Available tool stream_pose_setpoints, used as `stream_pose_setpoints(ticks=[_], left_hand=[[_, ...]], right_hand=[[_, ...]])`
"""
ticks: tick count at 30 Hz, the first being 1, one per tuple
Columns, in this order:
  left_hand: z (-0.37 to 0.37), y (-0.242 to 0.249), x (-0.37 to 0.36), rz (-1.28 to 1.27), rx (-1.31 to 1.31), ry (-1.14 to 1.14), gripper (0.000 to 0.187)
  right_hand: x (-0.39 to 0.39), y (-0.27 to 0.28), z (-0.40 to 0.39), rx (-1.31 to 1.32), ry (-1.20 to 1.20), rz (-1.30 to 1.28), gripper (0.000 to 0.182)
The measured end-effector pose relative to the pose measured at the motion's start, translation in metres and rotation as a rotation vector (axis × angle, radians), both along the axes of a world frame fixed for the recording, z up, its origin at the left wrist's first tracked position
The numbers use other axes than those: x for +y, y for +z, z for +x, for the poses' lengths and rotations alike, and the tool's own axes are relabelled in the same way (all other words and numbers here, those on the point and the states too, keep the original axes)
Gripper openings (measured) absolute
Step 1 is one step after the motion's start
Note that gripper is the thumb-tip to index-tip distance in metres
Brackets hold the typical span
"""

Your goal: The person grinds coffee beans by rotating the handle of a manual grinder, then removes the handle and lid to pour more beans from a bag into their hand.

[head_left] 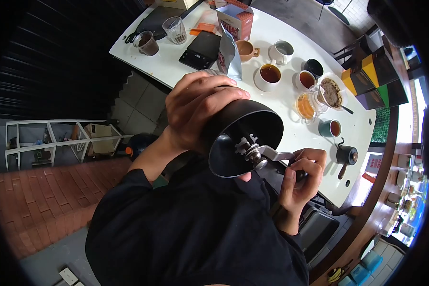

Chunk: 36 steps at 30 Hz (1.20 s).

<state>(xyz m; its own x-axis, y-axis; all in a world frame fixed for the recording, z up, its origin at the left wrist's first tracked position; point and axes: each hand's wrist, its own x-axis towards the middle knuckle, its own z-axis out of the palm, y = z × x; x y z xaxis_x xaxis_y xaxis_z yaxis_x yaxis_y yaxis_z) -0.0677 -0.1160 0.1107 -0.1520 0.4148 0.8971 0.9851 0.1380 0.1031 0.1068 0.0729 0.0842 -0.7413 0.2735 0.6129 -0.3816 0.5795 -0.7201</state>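
Grinder: your black grinder (243, 136) sits nearest the lens, held in the air over the table's near edge, tilted so its open top faces you; the metal burr hub shows inside.
Left hand: your left hand (198, 107) is wrapped round the grinder's body from above, fingers curled tight over the rim, thumb side hidden.
Right hand: your right hand (302, 178) is closed round the knob at the end of the crank (277, 155), fingers folded in, thumb on top.
Crank: the silver arm runs from the hub out to your right hand, lying roughly level.
Sleeves: both your arms wear black sleeves, the left one pushed back from the wrist.
Table: the white table (176, 71) lies below and beyond the grinder.
Bag: a silver bag (229, 55) stands just behind your left hand, with a patterned box (238, 19) behind it.
Scale: a black scale (200, 50) lies left of the bag.
Cups: a row of cups (270, 74) with dark liquid runs to the right of the bag; a dripper (331, 93) with spent grounds sits above a glass server (306, 106) of amber liquid.
Kettle: a small black kettle (345, 155) stands near the table's right end, just beyond your right hand.
Glasses: two glasses (175, 29) stand at the far left corner, beside scissors (131, 37).
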Motion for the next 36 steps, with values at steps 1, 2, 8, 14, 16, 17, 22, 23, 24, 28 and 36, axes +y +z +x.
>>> stream_pose_setpoints(ticks=[1,2,8,14,16,17,22,23,24,28,36], left_hand=[[0.001,0.002,0.001,-0.027,-0.024,0.011,0.053],[0.001,0.003,0.002,-0.055,-0.049,0.023,0.056],[0.001,0.006,0.010,-0.157,-0.102,0.016,0.066],[-0.001,0.004,0.019,-0.114,-0.142,0.009,0.062],[-0.003,0.002,0.020,-0.108,-0.132,0.002,0.059],[-0.004,0.001,0.021,-0.097,-0.119,-0.001,0.056],[-0.006,0.007,0.023,-0.092,-0.101,-0.025,0.050],[-0.007,0.007,0.023,-0.095,-0.099,-0.033,0.050],[-0.008,0.007,0.023,-0.099,-0.098,-0.041,0.050],[-0.006,0.008,0.025,-0.106,-0.177,-0.064,0.050],[-0.010,0.001,0.018,-0.113,-0.110,-0.119,0.057]], right_hand=[[0.001,-0.001,0.000,-0.012,-0.011,0.002,0.024],[0.001,-0.002,0.001,-0.015,-0.012,-0.002,0.024],[0.006,-0.004,0.001,-0.059,-0.036,-0.013,0.024],[0.010,-0.005,0.002,-0.055,-0.034,-0.021,0.025],[0.012,-0.005,0.002,-0.051,0.000,-0.016,0.026],[0.012,-0.005,0.002,-0.051,-0.004,-0.016,0.026],[0.011,-0.005,-0.001,0.109,0.084,-0.025,0.030],[0.012,-0.005,-0.002,0.130,0.090,-0.006,0.031],[0.012,-0.004,-0.003,0.128,0.085,-0.007,0.031],[0.011,-0.003,-0.004,0.148,0.066,0.031,0.030],[0.004,-0.006,0.002,0.162,0.082,0.060,0.027]])
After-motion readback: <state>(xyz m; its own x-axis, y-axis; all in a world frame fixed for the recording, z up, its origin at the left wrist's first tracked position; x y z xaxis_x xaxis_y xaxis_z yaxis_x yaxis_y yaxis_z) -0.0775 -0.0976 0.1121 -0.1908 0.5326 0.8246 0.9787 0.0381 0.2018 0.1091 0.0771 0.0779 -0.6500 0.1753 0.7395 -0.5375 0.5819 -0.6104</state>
